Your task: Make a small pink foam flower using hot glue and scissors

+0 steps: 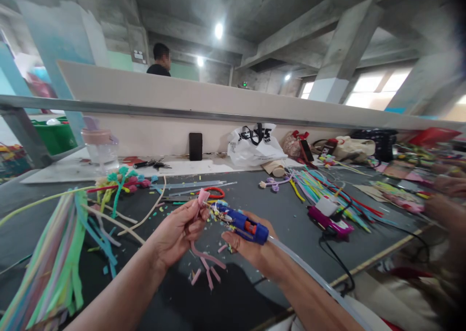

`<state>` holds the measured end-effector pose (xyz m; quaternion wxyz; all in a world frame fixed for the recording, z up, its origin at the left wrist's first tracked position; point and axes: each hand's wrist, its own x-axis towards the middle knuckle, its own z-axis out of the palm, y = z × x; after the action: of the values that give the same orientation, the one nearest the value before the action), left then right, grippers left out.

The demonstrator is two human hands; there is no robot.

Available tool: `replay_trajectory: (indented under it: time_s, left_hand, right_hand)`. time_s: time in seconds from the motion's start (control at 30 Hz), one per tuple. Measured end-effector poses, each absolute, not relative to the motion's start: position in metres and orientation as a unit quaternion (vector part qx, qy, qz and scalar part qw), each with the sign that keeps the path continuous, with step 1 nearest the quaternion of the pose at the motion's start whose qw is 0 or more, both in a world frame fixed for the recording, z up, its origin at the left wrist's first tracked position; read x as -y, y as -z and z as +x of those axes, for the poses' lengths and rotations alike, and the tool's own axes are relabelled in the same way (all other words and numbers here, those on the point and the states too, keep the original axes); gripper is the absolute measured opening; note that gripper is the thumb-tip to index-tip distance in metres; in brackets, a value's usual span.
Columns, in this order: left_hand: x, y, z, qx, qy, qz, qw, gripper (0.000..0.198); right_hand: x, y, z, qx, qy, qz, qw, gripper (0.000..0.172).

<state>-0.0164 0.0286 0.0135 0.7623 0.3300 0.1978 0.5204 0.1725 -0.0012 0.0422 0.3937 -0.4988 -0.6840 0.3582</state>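
Note:
Pinched between the fingers of my left hand [185,229] is a pink pipe cleaner [204,197], its bent end pointing up. My right hand [255,248] grips a blue hot glue gun [240,220] whose nozzle meets or nearly meets that pink end. A long clear glue stick [309,273] runs out of the gun's back along my right forearm. Below my left hand hang or lie pink branched stems [207,262]; whether they join the held piece I cannot tell. Behind my hands are scissors with red handles [214,192], partly hidden.
At left lies a bundle of pastel pipe cleaners [58,253], with finished coloured pieces [124,178] behind it. A bottle [100,146], phone [195,146] and white bag [255,144] line the back. A purple glue gun [331,223] sits at right, near another person's blurred hand [447,200].

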Motion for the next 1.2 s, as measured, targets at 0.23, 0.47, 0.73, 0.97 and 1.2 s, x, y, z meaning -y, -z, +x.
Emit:
replay_trajectory:
  time_s: [0.23, 0.47, 0.73, 0.97, 1.2]
  left_hand:
    - [-0.027, -0.016, -0.015, -0.204, -0.516, 0.333, 0.763, 0.014]
    - [-0.027, -0.017, -0.015, -0.215, -0.515, 0.339, 0.757, 0.015]
    - [-0.026, -0.016, -0.015, -0.217, -0.509, 0.345, 0.758, 0.014]
    - [-0.03, -0.015, -0.015, -0.229, -0.518, 0.342, 0.75, 0.016]
    - [-0.032, -0.013, -0.017, -0.221, -0.512, 0.342, 0.756, 0.014]
  right_hand:
    - [0.002, -0.053, 0.166, 0.651, -0.378, -0.541, 0.375, 0.023]
    - [0.002, -0.052, 0.164, 0.649, -0.37, -0.555, 0.366, 0.021]
    - [-0.002, -0.047, 0.166, 0.656, -0.349, -0.549, 0.382, 0.02]
    - [-0.004, -0.043, 0.168, 0.661, -0.381, -0.533, 0.367, 0.023]
    - [-0.022, -0.034, 0.189, 0.699, -0.296, -0.515, 0.399, 0.03]
